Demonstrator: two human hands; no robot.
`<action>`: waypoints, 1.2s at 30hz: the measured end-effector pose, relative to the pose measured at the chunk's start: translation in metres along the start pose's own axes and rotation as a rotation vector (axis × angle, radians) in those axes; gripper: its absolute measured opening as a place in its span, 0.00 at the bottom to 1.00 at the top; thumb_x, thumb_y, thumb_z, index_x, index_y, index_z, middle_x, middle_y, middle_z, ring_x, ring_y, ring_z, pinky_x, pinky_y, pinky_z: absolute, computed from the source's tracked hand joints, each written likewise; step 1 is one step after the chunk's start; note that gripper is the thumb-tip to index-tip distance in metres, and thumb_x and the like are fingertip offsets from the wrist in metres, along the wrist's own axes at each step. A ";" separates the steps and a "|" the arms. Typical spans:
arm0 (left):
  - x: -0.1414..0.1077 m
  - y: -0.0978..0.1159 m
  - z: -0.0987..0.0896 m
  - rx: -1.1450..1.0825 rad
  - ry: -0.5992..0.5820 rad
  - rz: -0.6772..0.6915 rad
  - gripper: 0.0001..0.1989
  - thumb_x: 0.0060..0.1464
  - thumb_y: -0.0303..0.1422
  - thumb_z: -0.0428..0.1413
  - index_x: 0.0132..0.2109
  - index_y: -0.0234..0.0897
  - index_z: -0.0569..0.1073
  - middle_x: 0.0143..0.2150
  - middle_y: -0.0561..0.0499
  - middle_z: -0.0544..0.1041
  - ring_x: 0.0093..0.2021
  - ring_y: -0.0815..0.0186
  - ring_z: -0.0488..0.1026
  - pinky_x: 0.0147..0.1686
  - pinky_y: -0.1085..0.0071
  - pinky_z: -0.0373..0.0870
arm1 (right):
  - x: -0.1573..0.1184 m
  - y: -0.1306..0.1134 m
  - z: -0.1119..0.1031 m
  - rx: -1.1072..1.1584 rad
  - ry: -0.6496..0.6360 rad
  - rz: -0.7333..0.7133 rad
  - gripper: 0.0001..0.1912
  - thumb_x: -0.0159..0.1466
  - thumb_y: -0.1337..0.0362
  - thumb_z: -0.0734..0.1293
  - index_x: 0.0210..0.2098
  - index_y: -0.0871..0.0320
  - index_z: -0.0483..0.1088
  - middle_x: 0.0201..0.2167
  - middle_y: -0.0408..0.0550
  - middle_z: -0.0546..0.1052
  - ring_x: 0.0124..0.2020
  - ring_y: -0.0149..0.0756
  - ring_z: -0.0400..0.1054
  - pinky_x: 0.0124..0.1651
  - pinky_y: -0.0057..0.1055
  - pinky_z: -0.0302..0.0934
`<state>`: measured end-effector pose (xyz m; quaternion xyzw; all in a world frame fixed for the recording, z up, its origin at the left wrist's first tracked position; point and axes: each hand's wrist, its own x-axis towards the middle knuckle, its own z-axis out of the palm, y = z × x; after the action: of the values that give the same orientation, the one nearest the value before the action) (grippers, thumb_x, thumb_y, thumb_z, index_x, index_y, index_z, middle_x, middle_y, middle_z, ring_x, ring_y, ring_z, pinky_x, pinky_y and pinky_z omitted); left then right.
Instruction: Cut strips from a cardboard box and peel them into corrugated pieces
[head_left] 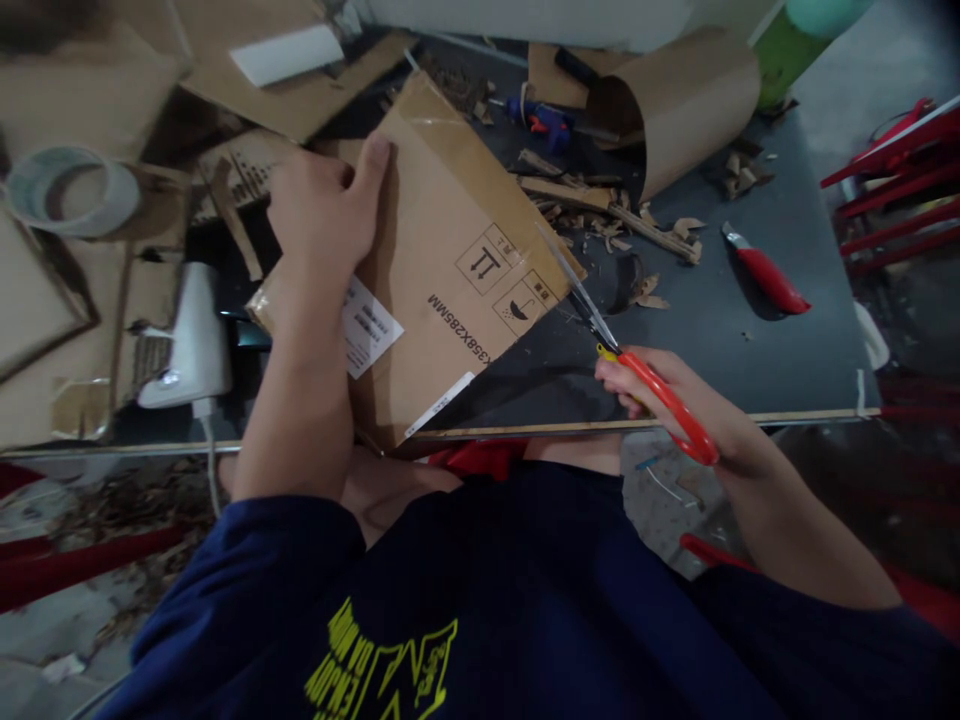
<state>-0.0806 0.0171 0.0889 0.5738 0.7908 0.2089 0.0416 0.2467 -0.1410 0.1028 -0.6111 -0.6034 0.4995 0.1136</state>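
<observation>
A brown cardboard sheet [427, 220] with printed handling marks lies tilted over the dark table in front of me. My left hand [330, 205] grips its left side, the thumb on the upper face and the other fingers out of sight. A white printed label [371, 330] sits on the cardboard below that wrist. In my right hand [637, 385] is a pair of scissors [667, 400] with red-orange handles. Their blades meet the right corner of the cardboard, beside the umbrella mark; one blade lies over its face.
A red utility knife [769, 280] lies at the right. Cardboard scraps [607, 215] and a cardboard tube [697, 105] are beyond the sheet, near a blue glue gun [544, 120]. At left are a tape roll [71, 190] and a white power strip [191, 340].
</observation>
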 end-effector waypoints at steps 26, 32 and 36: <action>0.000 0.002 0.003 -0.029 -0.029 0.025 0.33 0.63 0.60 0.41 0.22 0.38 0.61 0.22 0.53 0.54 0.23 0.69 0.49 0.29 0.66 0.45 | 0.010 -0.012 0.001 -0.665 0.135 0.016 0.29 0.71 0.42 0.53 0.20 0.52 0.53 0.17 0.45 0.64 0.19 0.32 0.51 0.31 0.35 0.47; -0.005 0.007 0.002 -0.021 -0.051 0.034 0.34 0.62 0.60 0.41 0.25 0.36 0.69 0.24 0.51 0.56 0.27 0.64 0.61 0.31 0.67 0.49 | 0.009 -0.015 -0.011 -0.468 0.033 0.004 0.35 0.60 0.27 0.56 0.23 0.53 0.56 0.21 0.44 0.65 0.23 0.33 0.59 0.30 0.33 0.50; -0.008 0.010 0.000 -0.051 -0.036 0.006 0.34 0.62 0.61 0.42 0.24 0.37 0.66 0.24 0.51 0.55 0.27 0.65 0.61 0.32 0.67 0.52 | 0.007 -0.026 -0.006 -0.460 0.060 -0.010 0.35 0.61 0.26 0.52 0.28 0.54 0.59 0.26 0.47 0.70 0.26 0.35 0.62 0.32 0.34 0.52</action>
<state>-0.0690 0.0124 0.0916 0.5786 0.7827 0.2187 0.0696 0.2328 -0.1254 0.1216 -0.6324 -0.7009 0.3297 -0.0084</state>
